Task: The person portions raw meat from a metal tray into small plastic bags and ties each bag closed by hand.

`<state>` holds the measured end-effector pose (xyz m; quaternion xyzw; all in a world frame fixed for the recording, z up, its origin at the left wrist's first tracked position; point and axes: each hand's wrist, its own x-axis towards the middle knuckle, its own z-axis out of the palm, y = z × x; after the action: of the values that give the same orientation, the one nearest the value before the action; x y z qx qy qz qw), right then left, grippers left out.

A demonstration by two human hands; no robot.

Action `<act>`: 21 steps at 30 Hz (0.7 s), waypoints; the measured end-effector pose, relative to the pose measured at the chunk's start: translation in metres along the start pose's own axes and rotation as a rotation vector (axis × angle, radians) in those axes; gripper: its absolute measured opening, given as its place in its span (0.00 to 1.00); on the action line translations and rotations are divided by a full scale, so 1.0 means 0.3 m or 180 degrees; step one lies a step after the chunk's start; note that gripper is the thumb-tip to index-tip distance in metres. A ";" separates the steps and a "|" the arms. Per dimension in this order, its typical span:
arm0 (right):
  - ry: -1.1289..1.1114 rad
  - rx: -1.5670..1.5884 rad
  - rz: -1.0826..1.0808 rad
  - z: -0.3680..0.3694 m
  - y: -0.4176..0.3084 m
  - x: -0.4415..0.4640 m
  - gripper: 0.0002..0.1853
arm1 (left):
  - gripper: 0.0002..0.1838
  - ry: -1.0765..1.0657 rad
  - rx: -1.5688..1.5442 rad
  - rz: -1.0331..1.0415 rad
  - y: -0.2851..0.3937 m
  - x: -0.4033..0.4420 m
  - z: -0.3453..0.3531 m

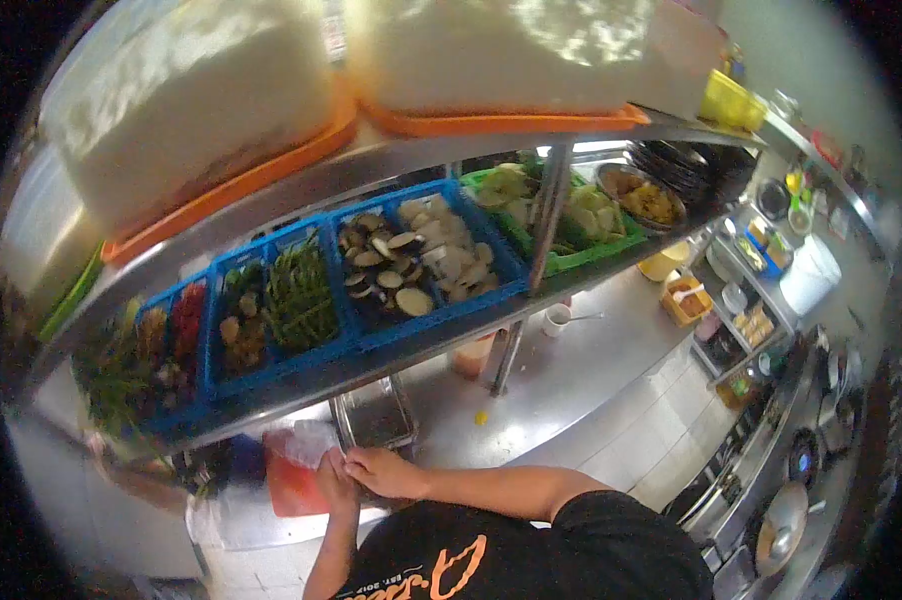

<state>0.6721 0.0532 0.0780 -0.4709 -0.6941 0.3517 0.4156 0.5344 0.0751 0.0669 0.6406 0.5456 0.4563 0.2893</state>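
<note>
My left hand and my right hand meet close together over the lower shelf's front edge. Their fingers are closed at the edge of a crumpled clear plastic bag. The fingertips are small and partly hidden. Beneath the bag and beside my left hand lies a red cutting board. Just beyond my hands sits a rectangular metal tray.
Above the steel counter, a shelf carries blue baskets of sliced eggplant, green beans and other vegetables. A green basket holds leafy pieces. Large orange-rimmed containers stand higher up. On the right are a wok and a stove line.
</note>
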 end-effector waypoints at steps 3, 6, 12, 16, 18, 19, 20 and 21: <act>-0.0269 0.0189 0.0226 -0.052 -0.063 0.006 0.14 | 0.21 -0.0188 0.0035 0.0540 0.066 0.015 -0.016; -0.0344 0.0456 0.0281 -0.053 -0.046 0.012 0.14 | 0.18 -0.0307 0.0841 0.0819 -0.020 0.032 -0.011; -0.0093 0.0519 0.0229 0.006 0.028 0.044 0.12 | 0.18 -0.0289 0.0431 0.0107 -0.083 0.091 -0.013; -0.0064 0.0599 -0.0089 -0.052 -0.038 0.048 0.13 | 0.19 -0.0238 0.1549 0.1091 -0.103 0.090 -0.054; -0.0037 0.0527 -0.0165 -0.042 -0.031 0.046 0.15 | 0.20 0.0045 0.0814 0.0417 -0.066 0.069 -0.041; -0.0087 0.0539 0.0008 -0.050 -0.041 0.044 0.16 | 0.20 0.0179 0.0170 -0.0019 -0.054 0.065 -0.040; -0.0141 0.0545 0.0178 -0.059 -0.051 0.043 0.18 | 0.19 0.0120 -0.0999 -0.0700 -0.078 0.068 -0.039; -0.0100 0.0537 0.0072 -0.056 -0.048 0.044 0.18 | 0.19 0.0060 -0.2177 -0.1378 -0.083 0.072 -0.037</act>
<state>0.6793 0.0629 0.1008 -0.4364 -0.6631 0.4210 0.4389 0.5135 0.1003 0.0556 0.3734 0.4873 0.5459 0.5701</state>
